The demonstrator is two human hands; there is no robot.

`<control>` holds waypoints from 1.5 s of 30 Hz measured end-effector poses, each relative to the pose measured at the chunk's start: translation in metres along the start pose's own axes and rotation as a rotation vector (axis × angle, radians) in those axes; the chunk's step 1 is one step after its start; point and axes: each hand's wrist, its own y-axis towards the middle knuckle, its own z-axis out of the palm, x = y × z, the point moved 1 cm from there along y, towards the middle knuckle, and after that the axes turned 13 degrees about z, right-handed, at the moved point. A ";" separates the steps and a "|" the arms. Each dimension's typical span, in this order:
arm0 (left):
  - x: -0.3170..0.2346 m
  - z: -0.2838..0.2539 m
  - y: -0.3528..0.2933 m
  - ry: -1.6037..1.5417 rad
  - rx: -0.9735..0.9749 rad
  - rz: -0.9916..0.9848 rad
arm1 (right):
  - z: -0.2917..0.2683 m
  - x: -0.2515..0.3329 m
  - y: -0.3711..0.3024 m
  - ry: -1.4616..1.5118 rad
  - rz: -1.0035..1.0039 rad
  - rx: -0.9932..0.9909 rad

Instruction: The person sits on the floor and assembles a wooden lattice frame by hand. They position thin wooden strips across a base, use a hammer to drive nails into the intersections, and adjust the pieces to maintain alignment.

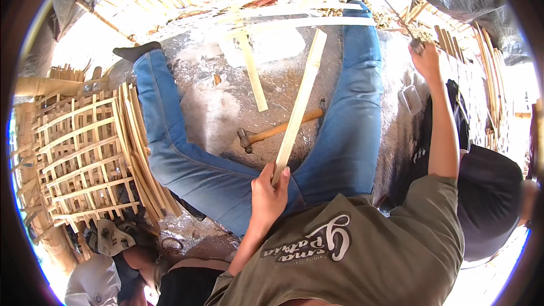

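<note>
My left hand is closed around the near end of a long pale bamboo strip, which slants up and away over my lap. Out at the far right, my right hand is closed on the near end of a long, thin, dark tool; its exact kind is unclear. Between my legs a hammer with a wooden handle lies on the ground sheet, partly behind the strip. Beyond it, another bamboo strip points toward me, its far end under pale crosswise strips.
My legs in blue jeans stretch out either side. At left stand a woven bamboo lattice and bundled strips. A small clear tray lies right of my leg. Other people sit close at lower left and right.
</note>
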 end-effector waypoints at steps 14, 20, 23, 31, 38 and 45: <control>0.020 -0.037 0.043 -0.458 0.027 -0.116 | 0.082 -0.148 -0.248 0.085 0.740 0.232; 0.019 -0.045 0.060 -0.511 -0.062 -0.074 | 0.086 -0.143 -0.286 0.025 0.722 0.203; 0.016 -0.038 0.065 -0.488 -0.026 -0.087 | 0.078 -0.144 -0.295 -0.026 0.829 0.263; 0.016 -0.025 0.064 -0.552 0.033 -0.120 | 0.067 -0.116 -0.315 -0.156 0.925 0.288; 0.012 -0.026 0.069 -0.558 0.030 -0.119 | 0.068 -0.132 -0.322 -0.132 0.576 0.372; 0.010 -0.037 0.073 -0.600 -0.030 -0.120 | -0.013 -0.020 -0.254 0.397 0.394 0.633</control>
